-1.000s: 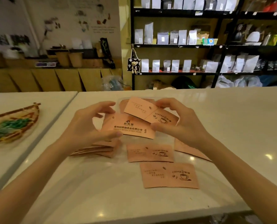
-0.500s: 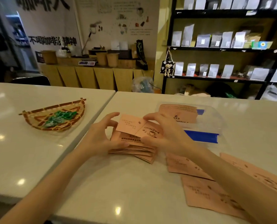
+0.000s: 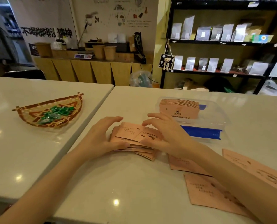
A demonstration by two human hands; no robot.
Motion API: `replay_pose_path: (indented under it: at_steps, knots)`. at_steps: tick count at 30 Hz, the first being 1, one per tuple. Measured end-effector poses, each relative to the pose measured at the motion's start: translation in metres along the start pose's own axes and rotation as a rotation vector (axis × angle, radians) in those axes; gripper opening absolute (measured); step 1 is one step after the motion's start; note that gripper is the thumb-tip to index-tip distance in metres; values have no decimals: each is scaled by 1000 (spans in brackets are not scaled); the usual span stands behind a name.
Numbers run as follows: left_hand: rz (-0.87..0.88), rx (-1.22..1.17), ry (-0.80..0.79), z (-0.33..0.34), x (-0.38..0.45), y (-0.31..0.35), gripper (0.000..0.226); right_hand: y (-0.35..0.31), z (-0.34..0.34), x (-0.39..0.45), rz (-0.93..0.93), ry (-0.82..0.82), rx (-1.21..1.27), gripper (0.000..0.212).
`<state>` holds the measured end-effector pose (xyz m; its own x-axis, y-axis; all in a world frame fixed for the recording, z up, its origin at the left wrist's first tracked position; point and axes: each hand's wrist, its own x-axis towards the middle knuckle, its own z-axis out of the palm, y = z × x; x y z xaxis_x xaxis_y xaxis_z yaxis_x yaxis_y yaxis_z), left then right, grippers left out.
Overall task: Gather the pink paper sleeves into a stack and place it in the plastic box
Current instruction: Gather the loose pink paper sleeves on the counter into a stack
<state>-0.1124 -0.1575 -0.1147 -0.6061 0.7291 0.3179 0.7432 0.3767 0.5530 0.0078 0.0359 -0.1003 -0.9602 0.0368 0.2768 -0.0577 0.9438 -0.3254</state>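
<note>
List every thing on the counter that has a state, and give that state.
Left hand: cupped on the stack's left edge.
Right hand: pressing the stack's right side.
Pink sleeve stack: uneven, on the counter.
Plastic box: open, holding sleeves.
Loose sleeves: flat, ungathered.
Woven basket: holds green candies.

A single head-worn wide-angle camera supplies the only view. It looks forward and down from above the near edge of the counter (image 3: 134,183), at close range: both forearms enter from the bottom corners, and the left hand (image 3: 100,139) and right hand (image 3: 168,135) meet near frame centre. The upper half of the frame faces across the room to a wooden sideboard (image 3: 92,70) and dark shelving (image 3: 223,44). Straight edges bow toward the frame borders.
</note>
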Motion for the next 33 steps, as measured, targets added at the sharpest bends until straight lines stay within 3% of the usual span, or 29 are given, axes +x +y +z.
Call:
replay_pose_path:
  at_steps: [8, 15, 17, 20, 26, 33]
  knots:
    - [276, 82, -59, 16, 13, 63, 54, 8, -41, -44, 72, 121, 113, 53]
    - [444, 222, -245, 60, 23, 113, 74, 26, -65, -121, 216, 121, 135, 50]
    - [451, 282, -303, 70, 25, 114, 76, 30, -63, -142, 290, 69, 137, 55]
    - [450, 376, -333, 81, 26, 104, 62, 35, -56, -166, 349, -4, 110, 63]
    - [535, 479, -362, 76, 24, 101, 64, 36, -48, -183, 284, -93, -10, 83]
    - [514, 473, -378, 76, 22, 103, 65, 37, -45, -187, 262, -58, -20, 68]
